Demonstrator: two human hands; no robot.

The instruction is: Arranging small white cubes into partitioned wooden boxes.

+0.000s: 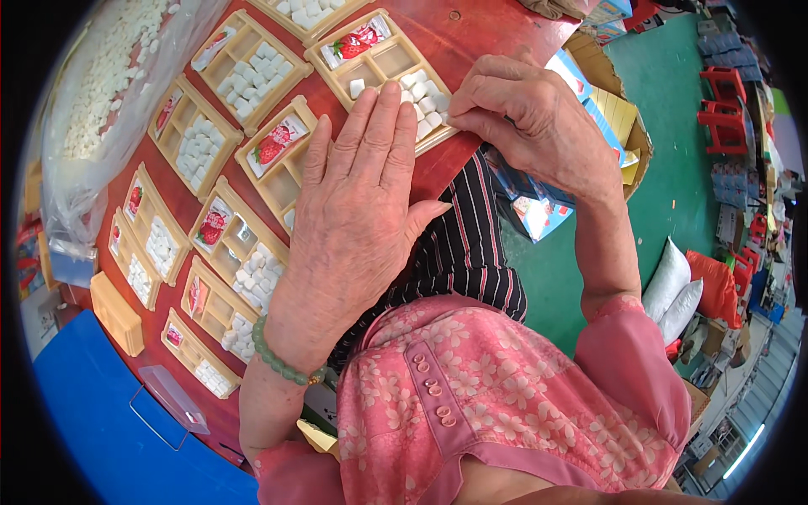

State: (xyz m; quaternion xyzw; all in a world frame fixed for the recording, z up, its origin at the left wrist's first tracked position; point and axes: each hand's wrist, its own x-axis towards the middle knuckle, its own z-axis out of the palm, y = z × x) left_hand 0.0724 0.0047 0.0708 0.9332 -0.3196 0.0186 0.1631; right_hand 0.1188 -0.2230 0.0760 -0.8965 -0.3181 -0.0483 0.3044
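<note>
A beige compartment tray (396, 61) lies at the table's edge, holding a packet with a strawberry picture (358, 42) and small white marshmallow-like pieces (432, 101). My left hand (358, 177), with a green bead bracelet, is flat with fingers stretched out; its fingertips reach over the tray's near side beside a lone white piece (357, 87). At the tray's right corner, my right hand (534, 118) is closed, thumb and fingers pinched together. What they pinch, if anything, is hidden. Partly under my left hand sits another tray (280, 192) with a strawberry packet.
Several similar filled trays (198, 151) cover the red table (164, 324). A large clear bag of white pieces (105, 109) lies at the left. Off the table's right edge stands an open cardboard box (635, 147) with blue cartons. A blue surface (93, 421) is at lower left.
</note>
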